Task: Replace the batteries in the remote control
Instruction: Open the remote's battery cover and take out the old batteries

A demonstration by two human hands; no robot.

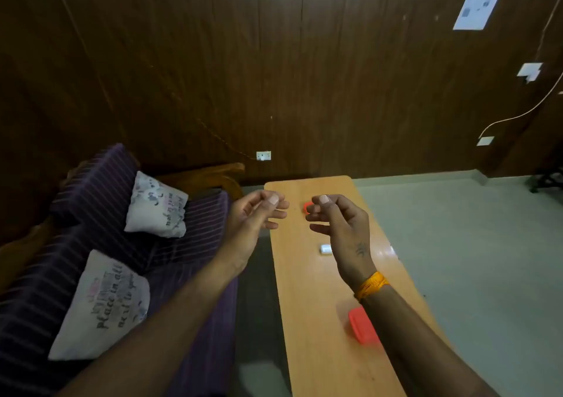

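Note:
My left hand (259,214) and my right hand (338,226) are raised side by side over the far half of a long wooden table (304,305). Both have loosely curled, spread fingers, each thumb resting on its index finger, and I see nothing held in either. A small red object (307,206) shows just behind my right fingertips and seems to lie on the table. A small white piece (325,248) lies on the table under my right hand. A larger red object (361,325) lies nearer me, partly covered by my right forearm. I cannot make out a remote or batteries.
A purple striped sofa (100,189) with two white printed cushions (157,206) stands left of the table, with a narrow gap between them. Pale floor (472,244) lies to the right. A dark wood-panelled wall (274,61) with a socket (263,155) closes the far side.

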